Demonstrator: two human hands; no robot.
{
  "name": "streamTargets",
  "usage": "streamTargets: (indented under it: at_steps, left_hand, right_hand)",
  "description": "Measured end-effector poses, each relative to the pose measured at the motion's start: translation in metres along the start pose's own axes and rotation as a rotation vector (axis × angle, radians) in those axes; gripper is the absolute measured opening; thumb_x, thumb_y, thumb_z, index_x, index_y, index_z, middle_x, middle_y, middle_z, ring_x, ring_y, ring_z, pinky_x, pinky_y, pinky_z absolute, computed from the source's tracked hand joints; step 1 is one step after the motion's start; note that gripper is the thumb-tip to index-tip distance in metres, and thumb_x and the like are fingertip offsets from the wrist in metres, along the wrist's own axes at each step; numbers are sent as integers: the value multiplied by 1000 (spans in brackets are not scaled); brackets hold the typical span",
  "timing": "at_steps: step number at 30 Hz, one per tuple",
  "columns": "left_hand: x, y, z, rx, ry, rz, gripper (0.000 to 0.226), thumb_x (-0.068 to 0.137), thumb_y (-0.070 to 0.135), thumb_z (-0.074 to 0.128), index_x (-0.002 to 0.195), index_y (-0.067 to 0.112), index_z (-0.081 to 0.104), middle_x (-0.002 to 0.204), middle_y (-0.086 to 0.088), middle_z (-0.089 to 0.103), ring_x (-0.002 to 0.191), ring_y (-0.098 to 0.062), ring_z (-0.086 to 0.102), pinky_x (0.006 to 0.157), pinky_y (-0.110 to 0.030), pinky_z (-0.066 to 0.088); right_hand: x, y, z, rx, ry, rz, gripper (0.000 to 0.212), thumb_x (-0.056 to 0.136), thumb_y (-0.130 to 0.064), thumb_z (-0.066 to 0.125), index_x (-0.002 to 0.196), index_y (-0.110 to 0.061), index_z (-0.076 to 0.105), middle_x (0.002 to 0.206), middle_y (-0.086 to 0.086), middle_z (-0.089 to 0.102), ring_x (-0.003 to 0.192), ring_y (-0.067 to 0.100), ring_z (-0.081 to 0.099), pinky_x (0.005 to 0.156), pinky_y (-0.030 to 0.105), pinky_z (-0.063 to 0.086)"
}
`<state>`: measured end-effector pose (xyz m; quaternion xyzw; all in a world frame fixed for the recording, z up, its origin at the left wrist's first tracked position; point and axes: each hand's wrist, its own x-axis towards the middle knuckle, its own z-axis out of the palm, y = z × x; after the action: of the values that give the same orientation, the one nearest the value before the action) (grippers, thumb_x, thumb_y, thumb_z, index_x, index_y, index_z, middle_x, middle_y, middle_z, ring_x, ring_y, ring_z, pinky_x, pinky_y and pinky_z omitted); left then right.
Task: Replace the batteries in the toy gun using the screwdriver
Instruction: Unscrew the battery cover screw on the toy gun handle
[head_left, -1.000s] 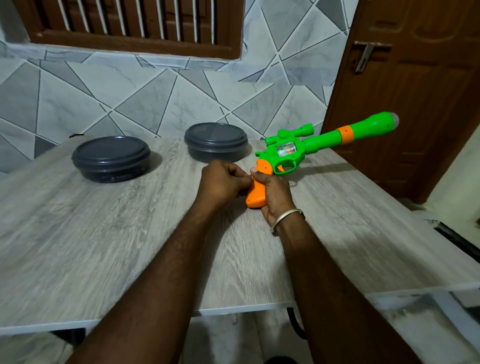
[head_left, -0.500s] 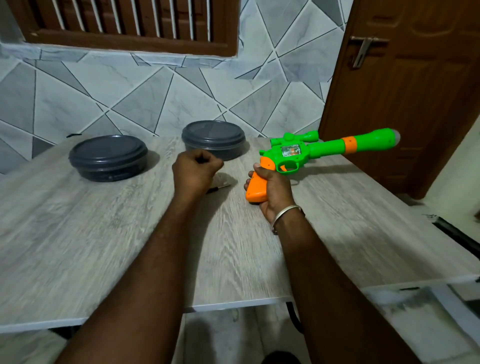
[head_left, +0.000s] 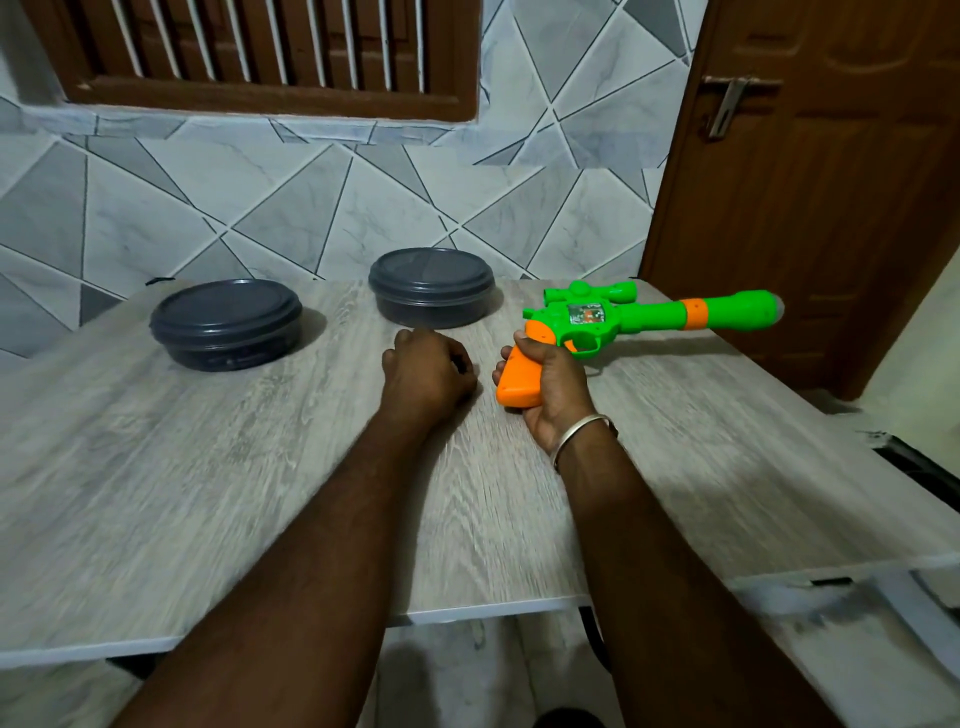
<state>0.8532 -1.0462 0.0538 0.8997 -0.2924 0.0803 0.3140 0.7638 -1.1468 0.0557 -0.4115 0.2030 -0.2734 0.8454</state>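
the toy gun is held over the bench by its orange handle, which is wrapped by the right grip, presumably to steady it for access. the left grip is rested on the bench just beside it, curled tightly on a dark item judged to be the screwdriver.

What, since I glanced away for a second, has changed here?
The left hand came off the gun, swung out leftward, then came partway back, fist closed; what it holds is hidden. The barrel dropped from tilted up to nearly level. Unchanged: the right hand grips the gun's orange end; the left tub and right tub sit on the table.
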Motion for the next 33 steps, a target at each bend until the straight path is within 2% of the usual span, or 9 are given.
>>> streamTargets:
  at_steps: [3,6,12,15,22,24,26,29,33]
  left_hand:
    - [2,-4,0,-51,-9,-12,10,86,33,74,87,26,80,99,1,72,109,-25,57,96,-47,47]
    - [3,-11,-1,-127,-6,-60,8,87,30,75,86,25,81,92,4,75,101,-22,62,95,-50,51]
    - [-1,-22,-13,-283,58,-243,7,80,25,83,81,23,76,86,4,73,89,-14,67,90,-39,57]
    - [-2,-24,-14,-230,22,-247,8,80,22,84,86,18,79,88,-1,75,88,-16,68,88,-37,58]
    - [2,-19,-12,-128,111,-278,13,86,27,76,94,17,80,91,-6,75,85,-23,68,77,-33,56]
    - [2,-17,-11,-111,112,-286,14,88,26,74,97,16,79,93,-6,75,86,-23,68,78,-35,56]
    - [0,-14,-10,-131,138,-292,14,90,26,72,99,16,77,94,-4,74,84,-19,65,76,-33,53]
    - [-4,-8,-13,-252,232,-219,16,93,29,69,98,15,77,91,-3,74,84,-16,66,79,-33,53]
    - [-20,23,-20,-517,177,65,24,91,37,72,87,15,78,80,2,73,69,-3,64,64,-15,46]
  right_hand:
    - [-1,0,0,7,-7,5,5,93,-10,60,88,-10,58,79,9,59,60,19,55,49,25,53]
    - [-1,0,0,-7,-12,12,3,93,-11,60,91,-11,58,80,9,59,61,19,56,50,26,53]
    - [-4,-2,2,3,-13,13,4,94,-9,59,91,-11,57,81,10,59,62,19,55,51,26,53]
    - [-4,-1,2,-4,-25,18,5,95,-9,56,91,-11,58,80,9,58,61,19,55,50,24,52]
    - [-4,-2,1,-16,-39,18,5,95,-9,56,92,-11,58,80,10,59,63,19,55,49,23,52]
    - [-4,-2,0,-21,-55,20,5,95,-13,56,97,-9,58,80,10,59,62,19,55,49,23,52]
    - [-2,-1,-1,-2,-71,23,20,95,-20,55,111,-6,55,80,11,60,62,20,56,49,24,51]
    - [1,1,-2,30,-66,40,35,97,-25,50,126,-5,52,80,12,61,62,21,57,48,25,51]
    - [4,3,-1,19,-73,4,24,98,-24,48,116,-10,57,80,12,63,63,22,59,53,28,50]
